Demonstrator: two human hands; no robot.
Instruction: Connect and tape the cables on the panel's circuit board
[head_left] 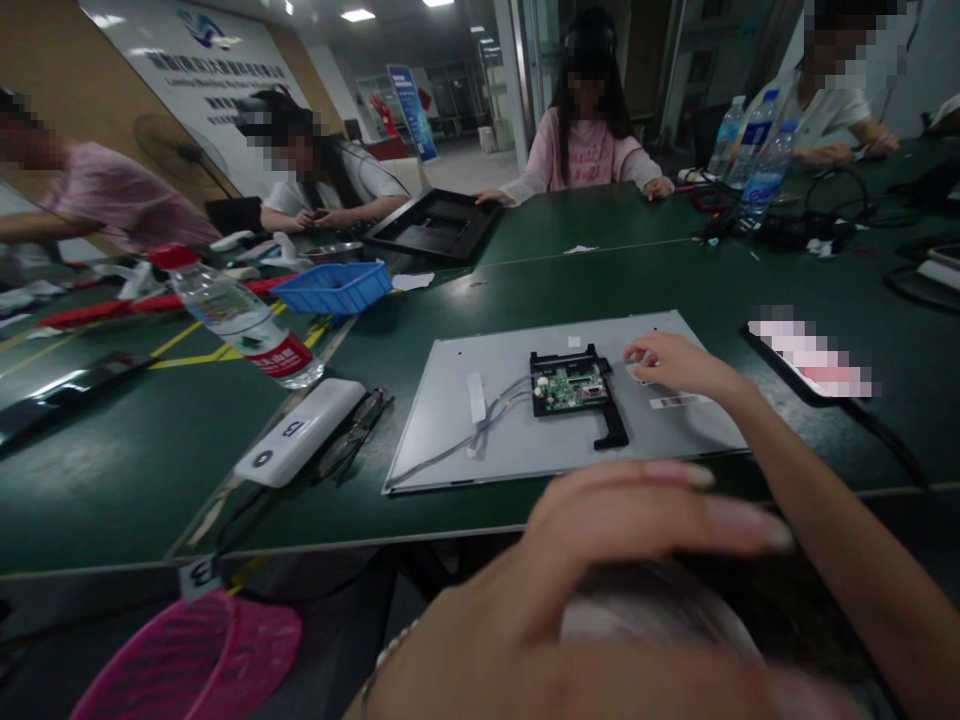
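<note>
A grey metal panel [525,440] lies flat on the green table [112,480] in front of me. A green circuit board [571,386] in a black frame sits near the panel's middle, with pale cables [491,410] running left from it. My right hand [667,364] reaches onto the panel just right of the board, fingers bent and tips touching the metal; I see nothing held in it. My left hand [600,560] is very close to the camera below the table edge, fingers stretched together over a pale blurred rounded thing [660,615].
A water bottle [240,322], a white power bank [300,432] and glasses [356,430] lie to the left, a blue bin [334,288] behind them. A phone [810,362] lies to the right. A pink basket [195,660] sits below. Several other people sit around the table.
</note>
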